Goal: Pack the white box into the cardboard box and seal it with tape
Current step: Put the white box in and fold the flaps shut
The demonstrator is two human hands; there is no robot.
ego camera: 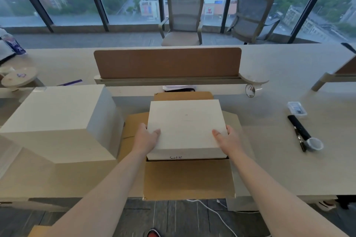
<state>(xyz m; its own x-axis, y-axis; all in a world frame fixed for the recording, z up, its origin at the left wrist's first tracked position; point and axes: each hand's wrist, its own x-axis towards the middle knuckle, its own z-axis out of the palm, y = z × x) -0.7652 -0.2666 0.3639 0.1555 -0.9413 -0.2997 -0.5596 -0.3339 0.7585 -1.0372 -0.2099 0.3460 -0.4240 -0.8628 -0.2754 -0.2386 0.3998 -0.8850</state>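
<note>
A white box with handwriting on its near side sits in the mouth of an open cardboard box at the desk's front edge, its top still above the rim. The cardboard flaps are spread out to the near, far, left and right. My left hand grips the white box's left side, thumb on top. On the right side my right hand holds it the same way. A roll of clear tape lies to the right, beside a black tube.
A large white box stands close on the left. A brown divider panel runs across behind. A black pen and a small clear case lie on the right. Two chairs stand by the window.
</note>
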